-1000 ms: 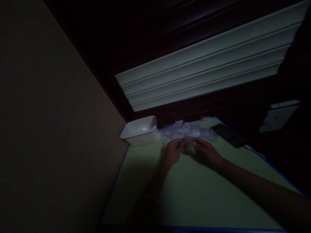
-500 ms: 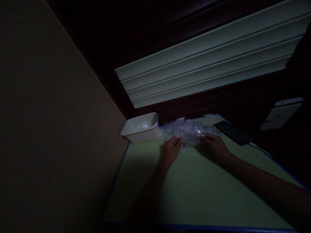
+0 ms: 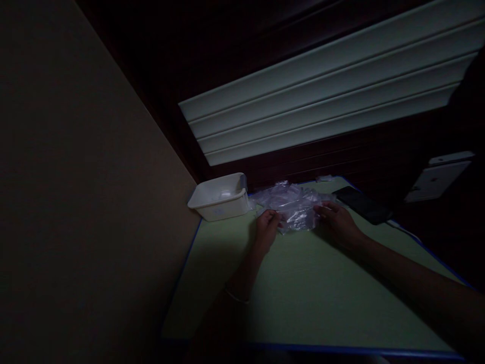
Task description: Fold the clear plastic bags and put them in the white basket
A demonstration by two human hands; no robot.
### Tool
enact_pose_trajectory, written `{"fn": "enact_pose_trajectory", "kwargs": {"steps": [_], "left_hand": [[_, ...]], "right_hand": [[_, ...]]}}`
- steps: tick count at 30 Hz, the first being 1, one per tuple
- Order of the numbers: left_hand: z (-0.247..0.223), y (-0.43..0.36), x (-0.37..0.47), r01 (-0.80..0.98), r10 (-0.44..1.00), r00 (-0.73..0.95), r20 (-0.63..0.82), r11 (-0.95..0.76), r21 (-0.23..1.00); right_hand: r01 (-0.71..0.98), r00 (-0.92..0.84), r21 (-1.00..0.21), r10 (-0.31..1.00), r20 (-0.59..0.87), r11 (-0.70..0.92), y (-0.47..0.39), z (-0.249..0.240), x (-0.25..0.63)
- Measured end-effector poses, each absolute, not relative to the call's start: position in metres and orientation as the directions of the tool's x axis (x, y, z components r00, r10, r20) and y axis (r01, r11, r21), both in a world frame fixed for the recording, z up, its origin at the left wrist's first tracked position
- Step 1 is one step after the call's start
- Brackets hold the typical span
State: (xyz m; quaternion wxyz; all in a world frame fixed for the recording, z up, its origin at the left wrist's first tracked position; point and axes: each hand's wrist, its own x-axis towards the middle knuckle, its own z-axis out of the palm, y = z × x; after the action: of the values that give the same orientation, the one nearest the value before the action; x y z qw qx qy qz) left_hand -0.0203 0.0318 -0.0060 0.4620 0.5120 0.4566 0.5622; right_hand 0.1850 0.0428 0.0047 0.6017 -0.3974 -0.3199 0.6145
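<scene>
Evidently, nearly closed, left hand point(image 3: 266, 228) and right hand point(image 3: 340, 225) pinch clear plastic point(image 3: 299, 219) near the table's point(image 3: 303, 293) far edge; light, even tension should help.

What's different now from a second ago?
The right hand has moved rightward, away from the left hand. The clear plastic sheet between them, narrow before, now spreads wider; both hands seem to hold it. The white plastic bin and black phone-like device stayed put.

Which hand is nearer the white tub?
Left. The left hand is to the tub's right and a little closer to the camera, at the left of the clear plastic; the right hand is farther away, beyond the plastic's middle.
</scene>
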Motion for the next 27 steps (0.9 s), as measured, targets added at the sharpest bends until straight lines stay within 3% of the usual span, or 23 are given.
{"fn": "enact_pose_trajectory", "kwargs": {"steps": [4, 7, 10, 13, 16, 20, 23, 27], "left_hand": [[-0.011, 0.03, -0.02, 0.231, 0.962, -0.079, 0.26, -0.236, 0.944], [-0.008, 0.021, -0.019, 0.507, 0.887, -0.071, 0.457, -0.362, 0.782], [0.006, 0.009, -0.017, 0.667, 0.777, 0.091, 0.623, -0.512, 0.541], [0.017, 0.001, -0.016, 0.645, 0.703, 0.339, 0.625, -0.657, 0.389], [0.015, 0.003, -0.013, 0.522, 0.74, 0.355, 0.572, -0.664, 0.535], [0.005, 0.012, -0.011, 0.32, 0.927, 0.032, 0.374, -0.364, 0.875], [0.002, 0.018, -0.012, 0.163, 0.964, -0.048, 0.262, -0.251, 0.954], [-0.002, 0.022, -0.014, -0.043, 0.987, -0.054, 0.149, -0.151, 0.988]], "right_hand": [[-0.476, 0.049, -0.878, 0.995, -0.089, -0.056, 0.045, 0.004, 0.186], [-0.432, 0.005, -0.898, 0.996, -0.09, -0.079, 0.042, 0.006, 0.186], [-0.354, -0.026, -0.93, 0.995, -0.095, -0.098, 0.037, 0.008, 0.184], [-0.293, -0.052, -0.951, 0.995, -0.09, -0.101, 0.033, 0.008, 0.181], [-0.289, -0.078, -0.953, 0.994, -0.071, -0.091, 0.031, 0.008, 0.178], [-0.21, -0.014, -0.977, 0.999, 0.033, 0.029, 0.031, 0.006, 0.18], [-0.164, 0.024, -0.979, 0.993, 0.119, 0.121, 0.033, 0.002, 0.182], [-0.177, -0.049, -0.983, 0.997, 0.068, 0.058, 0.032, -0.002, 0.18]]}}
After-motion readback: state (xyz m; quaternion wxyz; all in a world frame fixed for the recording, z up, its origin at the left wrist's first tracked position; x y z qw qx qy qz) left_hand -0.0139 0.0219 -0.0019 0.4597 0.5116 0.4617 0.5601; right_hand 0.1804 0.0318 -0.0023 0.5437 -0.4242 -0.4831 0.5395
